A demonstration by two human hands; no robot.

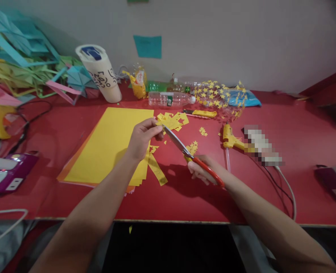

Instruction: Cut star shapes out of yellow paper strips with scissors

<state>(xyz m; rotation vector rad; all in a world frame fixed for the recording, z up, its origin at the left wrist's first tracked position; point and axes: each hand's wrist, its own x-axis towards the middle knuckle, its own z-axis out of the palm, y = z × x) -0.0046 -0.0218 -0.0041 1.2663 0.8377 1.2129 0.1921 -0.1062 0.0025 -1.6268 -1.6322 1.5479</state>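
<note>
My left hand (142, 138) is closed in a pinch on a small piece of yellow paper (159, 123), mostly covered by the fingertips. In my right hand (202, 167) is a pair of scissors (179, 143) with red handles. Its blade tips reach the paper at my left fingertips; whether the blades touch it I cannot tell. Behind them lies a heap of yellow paper scraps (182, 120). Small cut yellow stars (193, 147) rest beside the blades, with more stars (203, 131) further back. Below my left hand, a yellow paper strip (158, 170) bears faint drawn marks.
Left of my hands is a stack of yellow sheets (111, 140). A white tumbler (102, 74), a clear bottle (170, 99), a yellow cutter knife (203, 113) and a star-covered clear bottle (213, 94) line the back. A yellow glue gun (228, 137) and a blurred-out device (263, 146) lie right.
</note>
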